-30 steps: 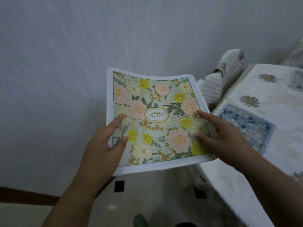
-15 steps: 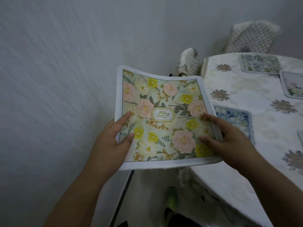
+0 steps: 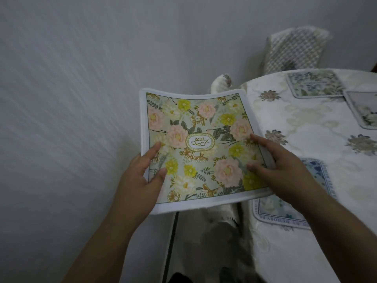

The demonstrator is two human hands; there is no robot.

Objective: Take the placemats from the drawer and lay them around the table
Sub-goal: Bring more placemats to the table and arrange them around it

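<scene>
Head view shows the left hand (image 3: 140, 178) and right hand (image 3: 279, 166) each clamped on the floral placemat (image 3: 201, 148), held off the table (image 3: 306, 123) edge; best lowered flat onto bare cloth.

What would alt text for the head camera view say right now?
Two hands, left hand and right hand, hold a floral placemat level by its side edges, beside a table with a pale flowered cloth. Three blue-patterned placemats already lie on it; covered chairs stand by the wall.
</scene>
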